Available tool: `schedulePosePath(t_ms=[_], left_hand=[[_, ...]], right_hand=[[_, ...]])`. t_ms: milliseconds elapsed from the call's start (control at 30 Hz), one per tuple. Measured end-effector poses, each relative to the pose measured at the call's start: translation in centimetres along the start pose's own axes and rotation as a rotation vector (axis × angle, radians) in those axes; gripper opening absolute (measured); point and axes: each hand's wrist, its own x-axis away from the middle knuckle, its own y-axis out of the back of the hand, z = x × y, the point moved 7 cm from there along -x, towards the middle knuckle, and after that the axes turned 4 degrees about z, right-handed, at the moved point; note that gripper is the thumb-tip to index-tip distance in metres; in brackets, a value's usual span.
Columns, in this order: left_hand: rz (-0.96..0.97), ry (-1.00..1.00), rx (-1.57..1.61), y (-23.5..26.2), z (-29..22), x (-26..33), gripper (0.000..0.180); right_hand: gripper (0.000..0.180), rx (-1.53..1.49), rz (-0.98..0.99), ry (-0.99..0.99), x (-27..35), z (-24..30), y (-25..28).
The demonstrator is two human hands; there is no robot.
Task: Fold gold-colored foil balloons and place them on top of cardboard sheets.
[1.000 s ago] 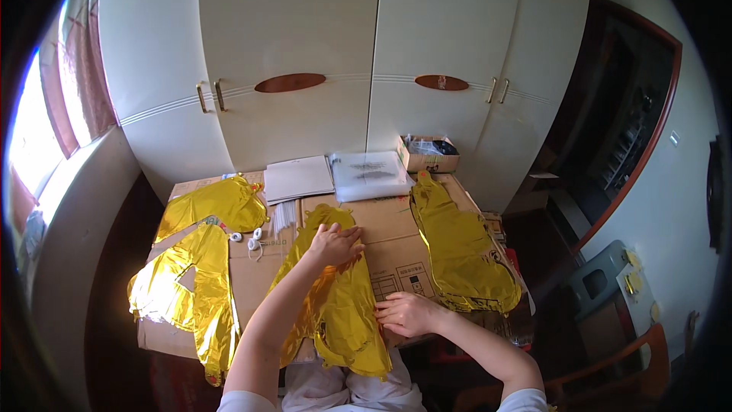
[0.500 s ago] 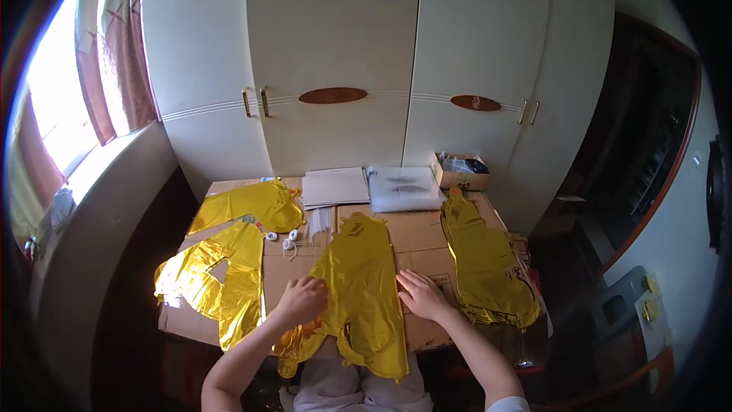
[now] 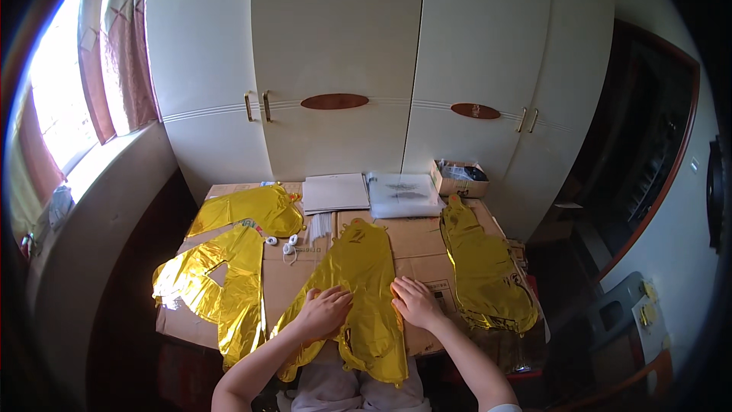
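The left hand [image 3: 328, 310] covers part of the middle gold foil balloon [image 3: 370, 267], which hides some of the near edge of the tabletop [image 3: 419, 265]. The wardrobe [image 3: 335, 38] runs out of view at the top, both forearms [image 3: 263, 362] at the bottom. Contents of the small carton [image 3: 451, 185] are too small to identify, print on the plastic package [image 3: 400, 202] blurs, and darkness obscures the doorway [image 3: 637, 137].

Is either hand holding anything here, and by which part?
Nothing appears gripped: the left hand lies on the middle gold foil piece; the right hand rests at its right edge.
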Motion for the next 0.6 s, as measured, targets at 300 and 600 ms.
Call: schedulePosePath(t_ms=[300, 600], left_hand=[[-0.047, 0.186, 0.085, 7.6, -1.5, 4.2, 0.049], [-0.006, 1.194, 0.302, 7.3, -0.8, 25.9, 0.033]], right_hand=[[0.047, -0.065, -0.012, 0.016, -0.8, 0.6, 0.9], [0.049, -0.045, 0.067, 0.204, -3.8, 6.8, -0.2]])
